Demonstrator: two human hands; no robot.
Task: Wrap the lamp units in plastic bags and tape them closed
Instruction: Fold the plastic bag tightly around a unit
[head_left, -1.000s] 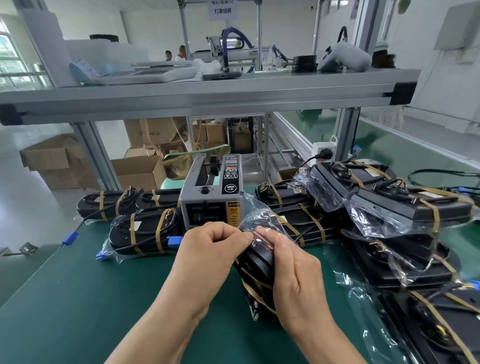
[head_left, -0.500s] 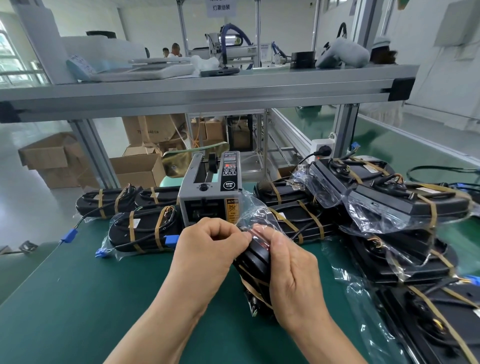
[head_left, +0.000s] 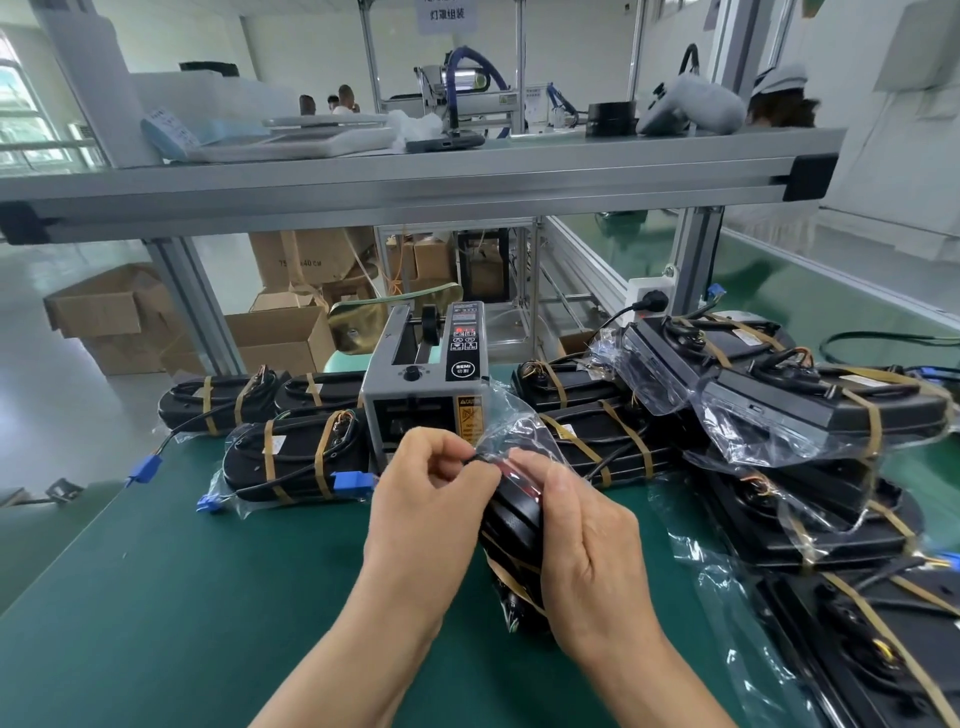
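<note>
A black lamp unit (head_left: 511, 525) with tan tape bands stands on end on the green mat, inside a clear plastic bag (head_left: 511, 423) whose loose top sticks up. My left hand (head_left: 428, 499) pinches the bag's folded top against the unit's upper end. My right hand (head_left: 587, 551) grips the unit's right side, thumb pressed near the top. A grey tape dispenser (head_left: 423, 395) stands just behind my hands.
Bagged, taped lamp units (head_left: 296, 457) lie left of the dispenser. A pile of bagged units (head_left: 826, 410) fills the right side. The green mat (head_left: 182, 597) spreads at front left. An aluminium shelf (head_left: 415, 176) runs overhead. Cardboard boxes (head_left: 275, 338) sit on the floor behind.
My hands stay on the same unit; the fingers have shifted slightly at the bag's top. The view has tilted a little.
</note>
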